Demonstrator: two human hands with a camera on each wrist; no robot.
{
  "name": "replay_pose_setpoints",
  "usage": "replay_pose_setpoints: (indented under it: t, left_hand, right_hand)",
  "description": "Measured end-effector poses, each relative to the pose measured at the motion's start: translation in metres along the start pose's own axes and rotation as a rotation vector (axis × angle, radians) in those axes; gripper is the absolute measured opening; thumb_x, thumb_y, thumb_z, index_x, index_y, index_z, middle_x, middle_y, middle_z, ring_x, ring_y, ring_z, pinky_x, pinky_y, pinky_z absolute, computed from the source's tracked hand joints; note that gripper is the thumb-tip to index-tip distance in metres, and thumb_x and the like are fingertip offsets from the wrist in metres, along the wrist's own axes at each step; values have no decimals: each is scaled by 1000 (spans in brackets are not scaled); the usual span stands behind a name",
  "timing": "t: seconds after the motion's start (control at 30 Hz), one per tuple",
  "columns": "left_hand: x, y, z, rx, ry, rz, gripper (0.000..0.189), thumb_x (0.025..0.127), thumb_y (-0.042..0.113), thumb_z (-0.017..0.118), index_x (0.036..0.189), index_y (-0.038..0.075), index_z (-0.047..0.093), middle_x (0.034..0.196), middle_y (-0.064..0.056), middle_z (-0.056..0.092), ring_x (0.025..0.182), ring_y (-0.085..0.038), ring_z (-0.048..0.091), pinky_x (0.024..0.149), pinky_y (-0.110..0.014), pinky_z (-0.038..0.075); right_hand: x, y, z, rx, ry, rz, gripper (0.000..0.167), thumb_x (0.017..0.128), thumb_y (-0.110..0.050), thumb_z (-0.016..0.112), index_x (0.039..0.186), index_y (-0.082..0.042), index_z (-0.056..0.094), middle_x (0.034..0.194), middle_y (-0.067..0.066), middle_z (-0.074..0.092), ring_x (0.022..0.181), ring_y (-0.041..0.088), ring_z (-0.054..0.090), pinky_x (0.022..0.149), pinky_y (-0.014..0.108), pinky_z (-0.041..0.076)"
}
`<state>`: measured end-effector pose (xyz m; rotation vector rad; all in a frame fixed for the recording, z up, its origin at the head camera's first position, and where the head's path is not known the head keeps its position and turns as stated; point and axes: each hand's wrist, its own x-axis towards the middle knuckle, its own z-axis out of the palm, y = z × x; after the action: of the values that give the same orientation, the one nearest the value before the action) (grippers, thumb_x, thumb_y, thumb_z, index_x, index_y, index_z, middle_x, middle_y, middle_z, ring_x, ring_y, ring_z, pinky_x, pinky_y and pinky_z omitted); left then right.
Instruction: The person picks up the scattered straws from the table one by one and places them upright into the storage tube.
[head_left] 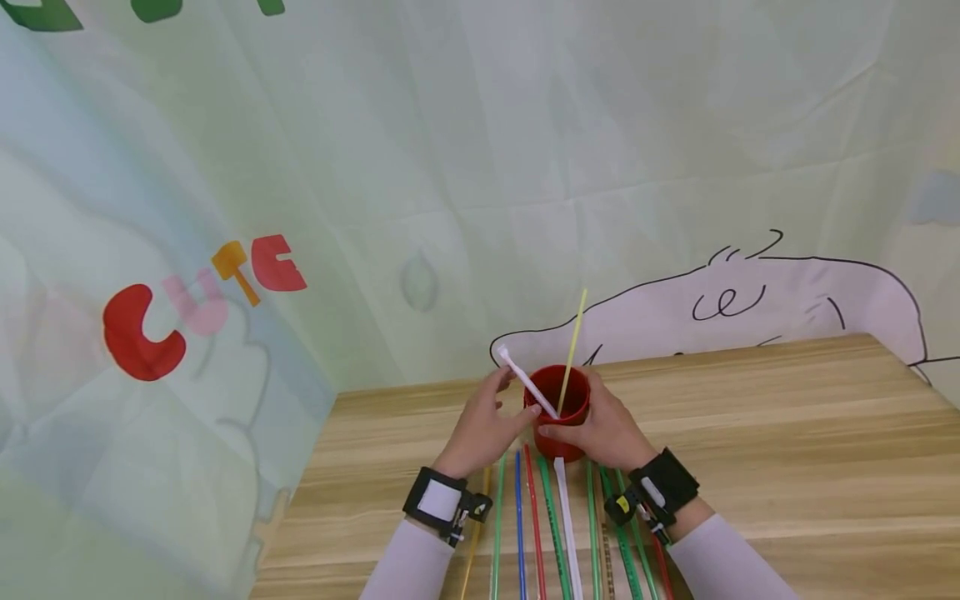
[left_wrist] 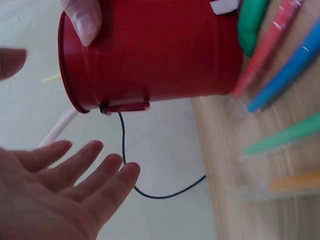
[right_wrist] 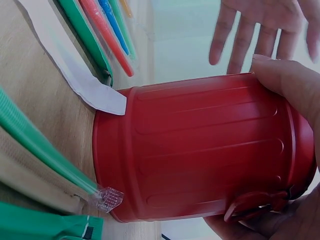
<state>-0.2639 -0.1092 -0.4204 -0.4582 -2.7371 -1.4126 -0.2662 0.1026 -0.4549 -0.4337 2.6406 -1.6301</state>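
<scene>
My right hand (head_left: 611, 427) grips the small red ribbed bucket (right_wrist: 200, 150) at its upper right side, thumb across the front near the rim. The bucket stands upright on the table and has small side handles. Inside it lean a yellow straw (head_left: 573, 337) and a white-wrapped straw (head_left: 528, 382), tilted to the left. At the bucket's left is my left hand (head_left: 480, 429), its fingers spread and apart from the red wall in the left wrist view, nothing held.
A row of straws lies in front of the bucket: a blue straw (head_left: 520, 525), a red straw (head_left: 535, 525), a white-wrapped straw (head_left: 567, 533), an orange straw (head_left: 475, 554) and several green ones. The wooden table (head_left: 787, 467) meets a printed cloth backdrop (head_left: 450, 167) behind.
</scene>
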Motion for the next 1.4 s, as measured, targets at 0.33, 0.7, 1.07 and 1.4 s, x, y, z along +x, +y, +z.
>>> replay_pose_setpoints:
  t: [0.33, 0.7, 1.07, 1.4]
  left_hand:
    - [-6, -14, 5, 9, -139, 54, 94, 87, 22, 78, 163, 26, 24, 165, -3, 37, 150, -34, 37, 117, -57, 41]
    - [0, -17, 27, -28, -111, 94, 100, 79, 38, 91, 159, 27, 31, 156, 3, 46, 143, -26, 45, 113, -56, 45]
    - [0, -18, 47, -27, 23, 65, 87, 82, 31, 90, 153, 22, 40, 149, 1, 53, 137, -21, 52, 111, -50, 49]
    - [-1, -17, 55, 10, 110, 46, 86, 81, 33, 90, 151, 21, 41, 145, 0, 56, 132, -20, 57, 107, -47, 54]
  right_hand:
    - [0, 1, 0, 1, 4, -8, 94, 83, -41, 87, 155, -16, 33, 148, 10, 54, 133, 33, 56, 102, 54, 56]
    - [-1, 2, 0, -22, 14, -34, 97, 82, -44, 87, 155, -14, 32, 146, 11, 56, 130, 33, 58, 100, 51, 57]
    - [0, 4, 2, -28, 21, -43, 96, 82, -43, 88, 155, -14, 33, 145, 12, 56, 128, 33, 58, 99, 51, 56]
    - [1, 3, 2, -30, 30, -66, 96, 81, -42, 88, 155, -13, 33, 145, 11, 56, 128, 33, 58, 98, 51, 57]
